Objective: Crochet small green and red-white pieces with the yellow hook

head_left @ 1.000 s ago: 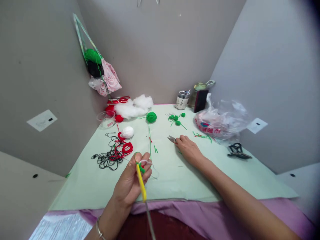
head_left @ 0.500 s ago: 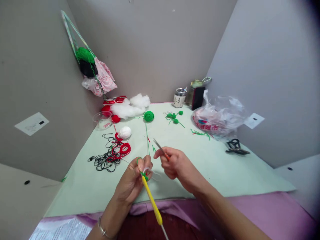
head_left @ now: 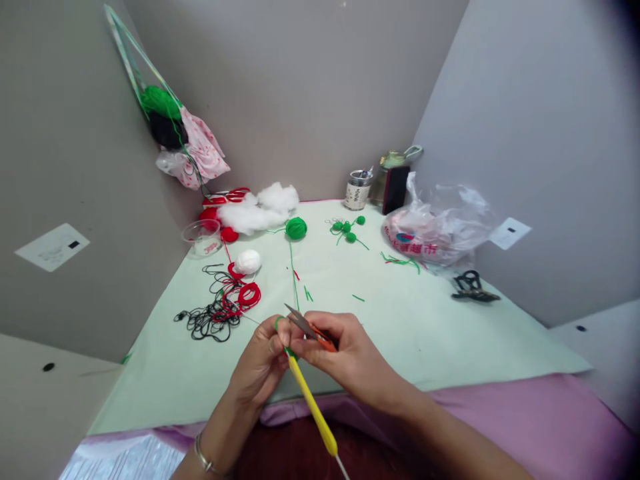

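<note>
My left hand point(head_left: 260, 367) is closed round a small green yarn piece with a yellow-handled crochet hook point(head_left: 313, 407) stuck through it; the hook's handle slants down and right toward me. My right hand point(head_left: 345, 357) grips small orange-handled snips point(head_left: 307, 327), whose metal blades point left at the yarn by my left fingertips. A green strand point(head_left: 293, 273) runs from the piece up the table to a green yarn ball point(head_left: 296, 228).
On the pale green mat point(head_left: 425, 327) lie tangled black and red cord point(head_left: 220, 310), a white ball point(head_left: 248, 261), white stuffing point(head_left: 260, 210), small green pompoms point(head_left: 347, 230), a plastic bag point(head_left: 435, 230), a cup point(head_left: 357, 190) and a black clip point(head_left: 470, 287). A yarn bag point(head_left: 175, 133) hangs on the left wall.
My right hand picked the snips up off the mat and carried them back to my left hand. The hook's handle swung down and to the right.
</note>
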